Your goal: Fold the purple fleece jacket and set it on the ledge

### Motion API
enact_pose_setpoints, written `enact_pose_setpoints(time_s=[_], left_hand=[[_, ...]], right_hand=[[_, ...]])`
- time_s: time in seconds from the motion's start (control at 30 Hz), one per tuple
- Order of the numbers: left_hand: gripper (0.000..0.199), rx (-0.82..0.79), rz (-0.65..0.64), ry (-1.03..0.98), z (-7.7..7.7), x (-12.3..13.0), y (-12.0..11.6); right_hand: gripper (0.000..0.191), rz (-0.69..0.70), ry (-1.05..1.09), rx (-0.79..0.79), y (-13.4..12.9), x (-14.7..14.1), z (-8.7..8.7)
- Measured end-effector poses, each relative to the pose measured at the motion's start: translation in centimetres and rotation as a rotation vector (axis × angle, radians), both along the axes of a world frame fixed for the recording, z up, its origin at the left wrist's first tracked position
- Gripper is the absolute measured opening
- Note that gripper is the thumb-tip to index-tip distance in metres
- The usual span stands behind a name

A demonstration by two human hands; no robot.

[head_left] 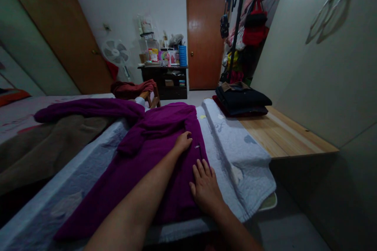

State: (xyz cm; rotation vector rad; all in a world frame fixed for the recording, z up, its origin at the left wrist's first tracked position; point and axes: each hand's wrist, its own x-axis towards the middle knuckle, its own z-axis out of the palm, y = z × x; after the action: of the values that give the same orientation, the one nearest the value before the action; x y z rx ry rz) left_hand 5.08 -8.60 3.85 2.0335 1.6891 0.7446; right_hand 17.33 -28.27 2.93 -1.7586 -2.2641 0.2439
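While right hand (206, 189) is lying flat on purple garment (129, 182) by near edge of quilted cover (250, 160), left hand (183, 142) is resting curled beyond, grip I can't tell

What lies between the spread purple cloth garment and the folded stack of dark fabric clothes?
In the head view, a pale grey quilted sheet with a raised fold lies between the purple cloth garment and the dark folded stack.

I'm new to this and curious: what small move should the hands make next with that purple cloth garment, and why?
Perhaps the left hand should draw the long purple cloth sleeve inward: it stretches out leftward over brown fabric, while another sleeve seems to lie folded across the purple cloth garment.
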Motion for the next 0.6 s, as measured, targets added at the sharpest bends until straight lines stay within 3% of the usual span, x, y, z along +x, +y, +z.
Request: enact_pose_setpoints(time_s=[0.2,0.33,0.43,0.5,0.6], left_hand=[[0.037,0.123,0.070,0.088,0.0,-0.2,-1.2],[0.032,0.163,0.092,0.340,-0.7,-0.8,-2.0],[0.027,0.247,0.090,0.459,-0.4,-0.7,-2.0],[0.028,0.303,0.007,0.428,0.3,-0.2,-1.7],[0.032,0.225,-0.181,0.277,1.2,1.3,-1.0]], right_hand=[[0.062,0.019,0.016,-0.012,-0.1,0.2,0.0],[0.062,0.039,0.024,-0.018,-0.2,0.2,0.1],[0.062,0.034,0.029,-0.030,-0.2,0.2,0.3],[0.062,0.036,0.043,-0.040,-0.2,0.2,0.4],[0.062,0.038,0.061,-0.055,-0.2,0.2,0.6]])
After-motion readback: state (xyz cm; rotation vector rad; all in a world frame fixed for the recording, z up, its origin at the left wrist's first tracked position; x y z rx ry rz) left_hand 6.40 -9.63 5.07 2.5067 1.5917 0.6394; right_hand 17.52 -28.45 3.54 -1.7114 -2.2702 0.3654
